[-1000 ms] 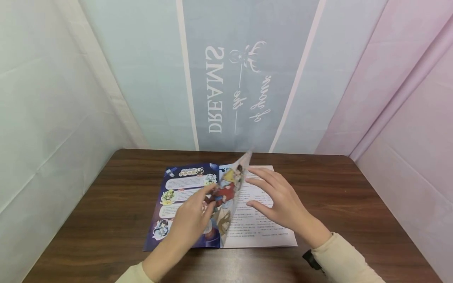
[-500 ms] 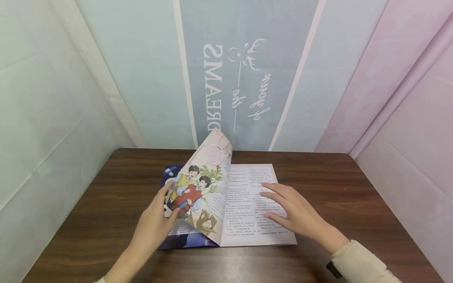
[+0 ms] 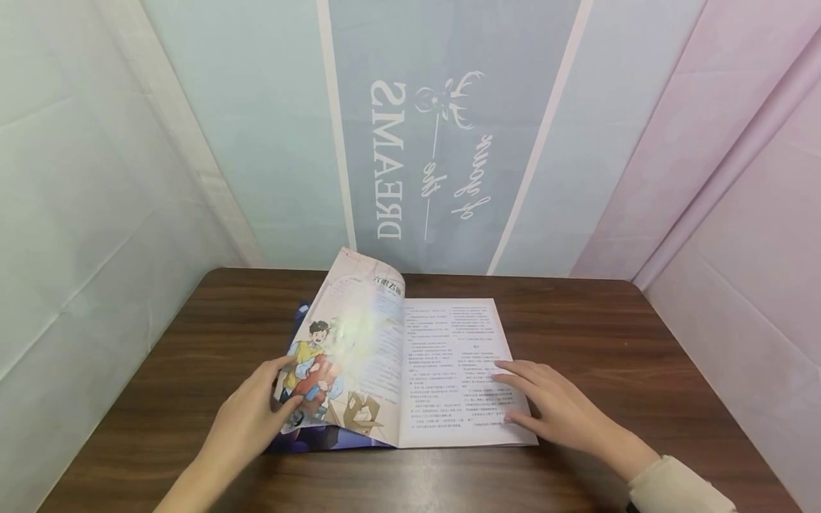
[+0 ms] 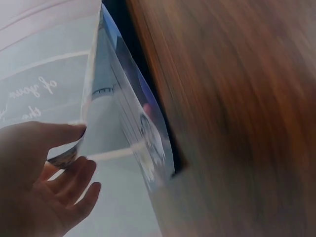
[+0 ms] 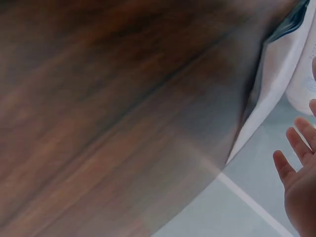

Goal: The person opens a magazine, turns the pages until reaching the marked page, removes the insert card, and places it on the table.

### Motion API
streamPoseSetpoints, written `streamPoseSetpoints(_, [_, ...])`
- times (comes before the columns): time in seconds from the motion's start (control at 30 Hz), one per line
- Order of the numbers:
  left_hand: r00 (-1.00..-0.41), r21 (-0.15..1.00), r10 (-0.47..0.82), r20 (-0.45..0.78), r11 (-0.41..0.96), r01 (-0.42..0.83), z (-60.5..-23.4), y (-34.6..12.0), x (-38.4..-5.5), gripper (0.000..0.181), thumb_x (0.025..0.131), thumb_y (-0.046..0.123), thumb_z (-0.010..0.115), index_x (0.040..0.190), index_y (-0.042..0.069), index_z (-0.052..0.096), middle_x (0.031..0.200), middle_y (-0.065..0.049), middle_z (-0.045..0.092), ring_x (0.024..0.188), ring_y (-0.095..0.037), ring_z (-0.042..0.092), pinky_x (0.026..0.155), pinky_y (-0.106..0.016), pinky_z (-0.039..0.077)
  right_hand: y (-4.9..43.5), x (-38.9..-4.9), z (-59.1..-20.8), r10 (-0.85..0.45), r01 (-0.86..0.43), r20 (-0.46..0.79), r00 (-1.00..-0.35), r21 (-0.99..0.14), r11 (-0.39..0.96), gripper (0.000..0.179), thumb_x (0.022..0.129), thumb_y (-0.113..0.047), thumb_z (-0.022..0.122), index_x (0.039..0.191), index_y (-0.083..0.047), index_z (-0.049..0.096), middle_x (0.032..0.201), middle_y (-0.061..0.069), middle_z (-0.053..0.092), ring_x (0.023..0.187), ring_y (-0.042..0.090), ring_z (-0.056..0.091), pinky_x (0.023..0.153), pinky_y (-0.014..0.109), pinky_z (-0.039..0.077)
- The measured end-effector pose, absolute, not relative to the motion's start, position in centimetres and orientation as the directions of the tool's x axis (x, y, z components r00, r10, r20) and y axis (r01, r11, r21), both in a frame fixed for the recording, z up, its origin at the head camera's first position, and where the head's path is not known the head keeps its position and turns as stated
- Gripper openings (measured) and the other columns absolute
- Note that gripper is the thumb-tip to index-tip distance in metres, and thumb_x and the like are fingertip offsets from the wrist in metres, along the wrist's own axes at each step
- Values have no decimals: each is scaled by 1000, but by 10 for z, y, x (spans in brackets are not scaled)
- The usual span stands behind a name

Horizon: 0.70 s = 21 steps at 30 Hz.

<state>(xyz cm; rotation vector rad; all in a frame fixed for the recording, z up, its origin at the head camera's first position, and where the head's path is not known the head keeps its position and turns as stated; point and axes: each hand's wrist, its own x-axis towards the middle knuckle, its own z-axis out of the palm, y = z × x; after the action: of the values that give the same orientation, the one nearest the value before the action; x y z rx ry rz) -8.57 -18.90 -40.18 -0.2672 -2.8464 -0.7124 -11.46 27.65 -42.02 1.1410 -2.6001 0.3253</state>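
Observation:
An open magazine [image 3: 442,399] lies on the table, with columns of small print on its right side. My left hand [image 3: 250,410] pinches the outer edge of a turning page [image 3: 359,356], thumb on top and fingers underneath. Cartoon figures are drawn on that page, whose far corner curls up off the table. Dark blue parts of the page beneath [image 3: 321,438] show below it. The left wrist view has the left hand [image 4: 49,177] with thumb and fingers at the paper. My right hand [image 3: 564,410] is at the outer edge of the right side, fingers loosely extended, gripping nothing.
A brown wood-grain table [image 3: 609,356] surrounds the magazine. Behind it hangs a pale blue-grey cloth [image 3: 442,142] with mirrored lettering and a deer head. Light cloth walls [image 3: 96,249] enclose both sides.
The illustrated page has swung from near upright over to the left with my left hand. My right hand has drawn back toward the right and nearer, away from the page.

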Motion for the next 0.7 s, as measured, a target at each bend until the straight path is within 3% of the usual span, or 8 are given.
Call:
streamPoseSetpoints(0.13, [-967,413,167,194,880,235,-406,-201,-83,58,79,16,84,128,2,58,119,-16,64,103,-38,65,75,-52,57,285,-111,-426,-675,-738,341,-654,-94,668,62,76,-34,85,130,-12,63,137,5,58,121,22,56,97,41,40])
streamPoseSetpoints(0.37, [-977,398,207,40,894,206,-413,-215,-80,58,78,27,85,127,5,62,118,-10,64,107,-36,63,76,-53,57,295,-104,-430,-633,-682,277,-723,-143,717,61,76,-36,86,128,-13,66,137,3,58,121,21,56,95,44,44])
streamPoseSetpoints(0.7, [-962,329,272,20,907,263,-422,-228,-78,64,70,36,89,123,10,65,124,-8,61,111,-34,62,79,-53,56,301,-99,-431,-571,-591,154,-807,-248,768,55,78,-33,84,128,-20,65,143,2,54,126,24,53,95,51,47])
